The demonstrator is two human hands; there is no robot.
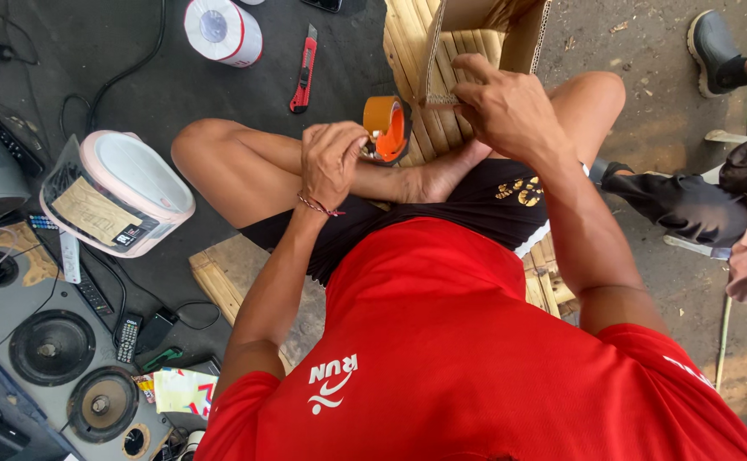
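Dark floor mat [134, 94] carries a red cutter [303, 70] and tape roll [222, 31].

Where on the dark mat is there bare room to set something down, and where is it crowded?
Bare mat lies between the white tape roll, the red box cutter and the bent knee. Another patch sits below the thigh, beside the pink-and-white container. The lower left is crowded with speakers, remote controls and cables.
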